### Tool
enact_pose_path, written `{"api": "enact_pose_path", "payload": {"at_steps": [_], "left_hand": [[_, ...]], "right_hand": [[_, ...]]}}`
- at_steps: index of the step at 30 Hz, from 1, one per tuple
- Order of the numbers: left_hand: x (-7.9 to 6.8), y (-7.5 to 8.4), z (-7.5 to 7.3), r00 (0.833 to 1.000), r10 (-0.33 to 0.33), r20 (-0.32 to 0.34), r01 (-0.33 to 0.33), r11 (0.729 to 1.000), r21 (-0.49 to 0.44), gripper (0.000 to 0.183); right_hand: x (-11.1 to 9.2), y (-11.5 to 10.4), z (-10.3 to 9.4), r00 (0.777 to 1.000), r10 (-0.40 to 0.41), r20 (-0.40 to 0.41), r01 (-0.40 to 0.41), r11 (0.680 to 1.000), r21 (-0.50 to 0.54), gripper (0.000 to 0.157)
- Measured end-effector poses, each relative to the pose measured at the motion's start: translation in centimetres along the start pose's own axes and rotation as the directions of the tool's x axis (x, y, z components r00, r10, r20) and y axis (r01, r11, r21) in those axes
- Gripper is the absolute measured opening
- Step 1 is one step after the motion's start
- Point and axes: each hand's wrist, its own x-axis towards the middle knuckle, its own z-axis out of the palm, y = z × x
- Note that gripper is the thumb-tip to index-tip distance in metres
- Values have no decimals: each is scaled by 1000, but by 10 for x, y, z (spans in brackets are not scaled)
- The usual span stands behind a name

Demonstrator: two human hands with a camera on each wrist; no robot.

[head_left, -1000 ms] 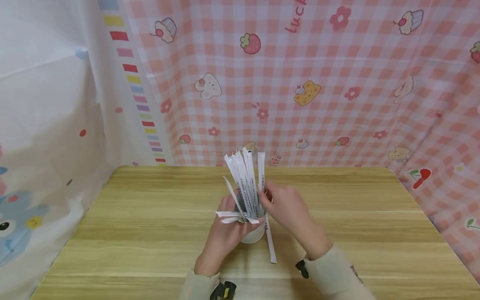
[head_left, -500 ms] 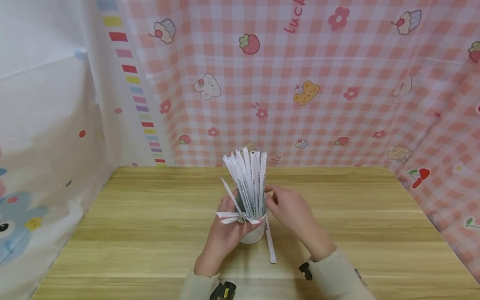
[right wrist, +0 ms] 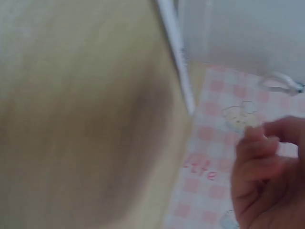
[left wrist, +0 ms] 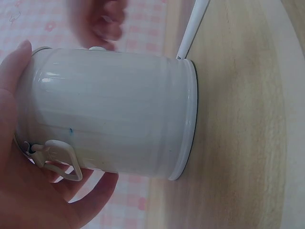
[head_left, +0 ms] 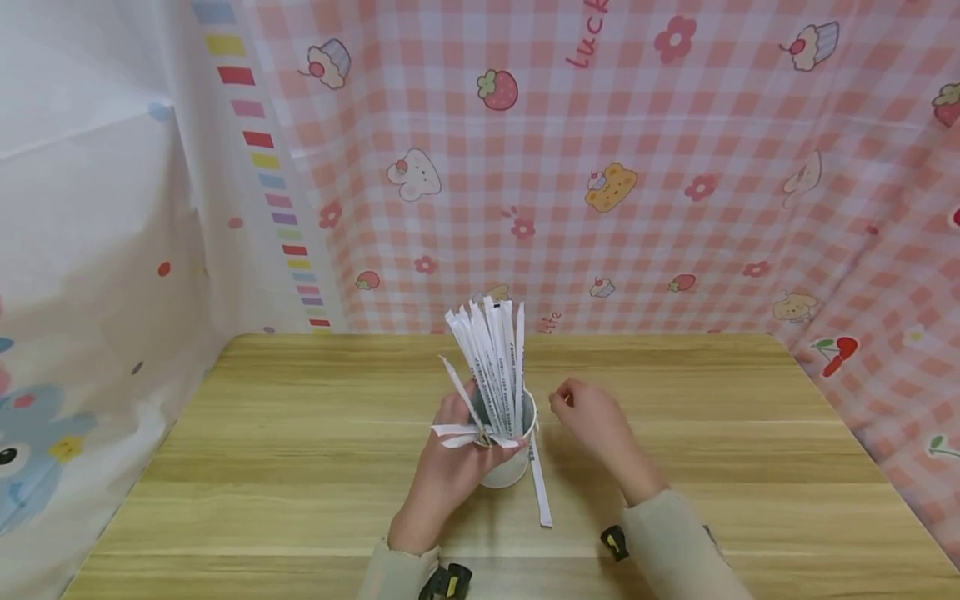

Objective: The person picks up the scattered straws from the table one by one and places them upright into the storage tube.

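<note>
A white metal pail (head_left: 504, 473) with a small handle (left wrist: 64, 160) stands on the table. Long, thin, paper-wrapped white sticks (head_left: 487, 358) with dark print rise from it in a bunch. My left hand (head_left: 444, 475) grips the pail round its rim and side. Some more wrapped sticks (head_left: 457, 433) lie across the rim near the left thumb, and one leans out to the left. Right of the pail, apart from it, hovers my right hand (head_left: 596, 417). Its fingers (right wrist: 255, 160) are loosely curled, with nothing visible between them.
One loose wrapped stick (head_left: 541, 492) lies on the table against the pail's right side. Behind the wooden table (head_left: 300, 500) hangs a pink checked cloth (head_left: 555, 142). A white printed cloth (head_left: 97, 250) hangs at the left.
My right hand has let go of the sticks at the pail's right edge and moved away to the right. Those sticks now stand slightly further left. The left hand stays put.
</note>
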Motion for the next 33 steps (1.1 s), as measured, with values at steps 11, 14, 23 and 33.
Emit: {"api": "enact_pose_path", "payload": {"at_steps": [11, 14, 23, 33], "left_hand": [[3, 2, 0, 999, 37, -6, -37, 999, -31, 60], [2, 2, 0, 999, 38, -19, -38, 999, -16, 63], [0, 2, 0, 999, 38, -30, -39, 999, -25, 67], [0, 1, 0, 1000, 16, -14, -16, 1000, 7, 64]], "right_hand": [[-1, 14, 32, 949, 106, 298, -107, 994, -12, 23], [-1, 11, 35, 952, 115, 284, -101, 993, -61, 21], [5, 3, 42, 965, 118, 233, -63, 971, -231, 21], [1, 6, 39, 968, 104, 230, -54, 975, -214, 21]]}}
